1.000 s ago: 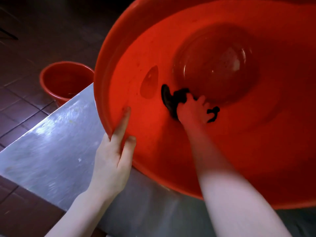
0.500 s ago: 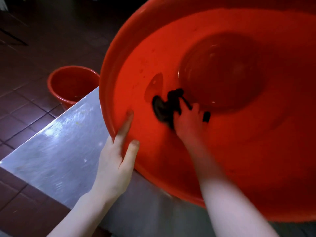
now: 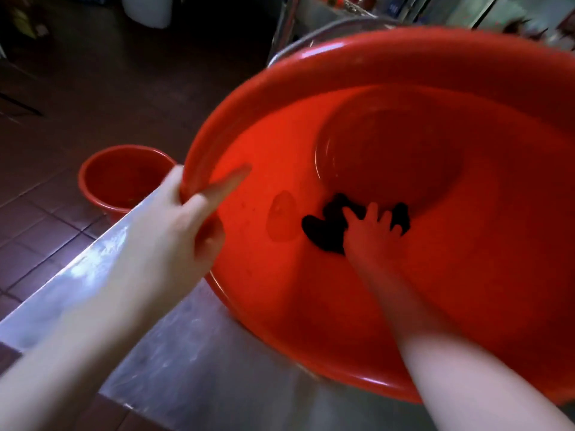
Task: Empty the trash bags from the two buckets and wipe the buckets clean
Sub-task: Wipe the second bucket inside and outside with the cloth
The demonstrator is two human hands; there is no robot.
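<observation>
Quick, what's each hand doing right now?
Left hand: grips the rim of the big bucket.
Right hand: fingers spread, pressing a dark cloth against the bucket's inside.

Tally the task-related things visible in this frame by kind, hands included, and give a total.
Red buckets: 2, the large bucket tilted on the steel table, the small bucket on the floor.
Dark cloths: 1, the cloth under the right hand.
Hands: 2, the left hand grips the large bucket's rim.
Total: 5.

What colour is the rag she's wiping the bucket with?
Black or very dark; the rag shows under the right hand in the head view.
</observation>
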